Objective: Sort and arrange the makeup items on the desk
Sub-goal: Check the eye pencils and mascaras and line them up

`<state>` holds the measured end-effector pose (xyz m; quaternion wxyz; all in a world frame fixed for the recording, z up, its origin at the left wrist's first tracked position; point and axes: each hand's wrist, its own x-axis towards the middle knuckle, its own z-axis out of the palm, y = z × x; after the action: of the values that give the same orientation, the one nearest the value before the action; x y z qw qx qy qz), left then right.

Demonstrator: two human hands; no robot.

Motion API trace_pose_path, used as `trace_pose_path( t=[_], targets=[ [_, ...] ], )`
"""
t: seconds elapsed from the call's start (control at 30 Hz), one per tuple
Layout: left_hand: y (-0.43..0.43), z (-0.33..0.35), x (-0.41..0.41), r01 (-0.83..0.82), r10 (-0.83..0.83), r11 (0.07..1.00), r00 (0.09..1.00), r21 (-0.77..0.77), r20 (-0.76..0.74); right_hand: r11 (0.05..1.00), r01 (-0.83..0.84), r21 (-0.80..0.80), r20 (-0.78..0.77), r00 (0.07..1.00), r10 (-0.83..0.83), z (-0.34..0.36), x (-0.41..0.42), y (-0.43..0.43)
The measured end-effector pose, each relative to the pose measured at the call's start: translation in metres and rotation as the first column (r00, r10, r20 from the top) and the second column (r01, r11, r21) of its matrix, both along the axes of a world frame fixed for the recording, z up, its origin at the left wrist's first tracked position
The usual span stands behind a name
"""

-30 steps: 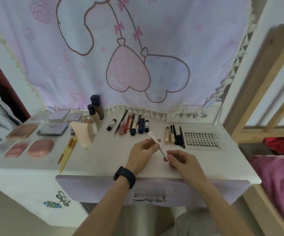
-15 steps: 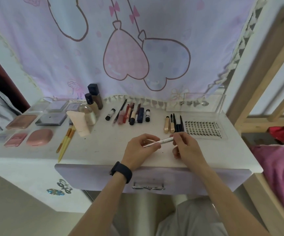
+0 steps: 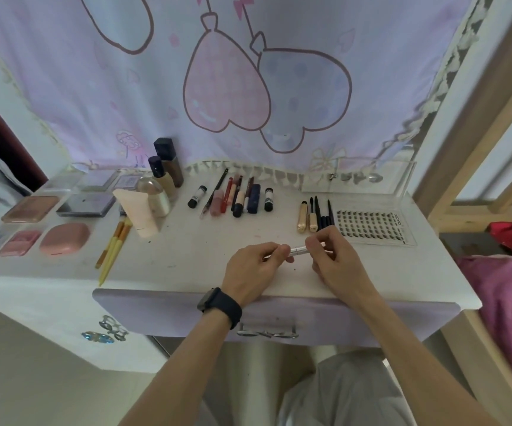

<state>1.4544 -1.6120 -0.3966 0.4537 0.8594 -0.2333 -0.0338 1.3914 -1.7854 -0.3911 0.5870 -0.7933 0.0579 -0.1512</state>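
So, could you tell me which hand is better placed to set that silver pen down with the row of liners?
Probably the right hand: it grips the silver pen at the end nearest the dark liners, which lie just beyond its fingers. The left hand sits farther away.

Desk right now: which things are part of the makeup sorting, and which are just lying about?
Part of the job:
silver pen, held between left hand and right hand
lip pencil row
gold tubes
lash tray
compacts
brushes
foundation bottles

Just lying about:
cartoon curtain
pink bedding
drawer handle
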Motion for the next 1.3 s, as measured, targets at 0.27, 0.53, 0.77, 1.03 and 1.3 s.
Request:
trace_pose_path(
  t=[0.27,0.53,0.77,1.03,1.3],
  targets=[
    [0.006,0.002,-0.003,-0.039,0.031,0.991,0.997,-0.128,-0.065,0.987,0.060,0.147,-0.080,0.996,-0.049,0.004,-0.001,0.001],
    [0.006,0.002,-0.001,-0.043,0.034,0.989,0.997,-0.142,-0.067,0.977,0.012,0.212,-0.022,1.000,-0.007,0.003,-0.004,-0.001],
    [0.005,0.001,-0.002,-0.042,0.033,0.990,0.997,-0.133,-0.065,0.989,0.049,0.142,-0.117,0.993,-0.032,0.000,0.002,0.000],
    [0.004,0.005,-0.003,-0.055,0.043,0.985,0.996,-0.166,-0.078,0.973,0.014,0.229,-0.043,0.999,-0.004,0.004,-0.001,0.000],
    [0.003,0.007,-0.004,-0.076,0.063,0.987,0.994,-0.139,-0.092,0.978,0.015,0.210,-0.057,0.998,-0.003,0.000,-0.002,-0.003]
  ],
)
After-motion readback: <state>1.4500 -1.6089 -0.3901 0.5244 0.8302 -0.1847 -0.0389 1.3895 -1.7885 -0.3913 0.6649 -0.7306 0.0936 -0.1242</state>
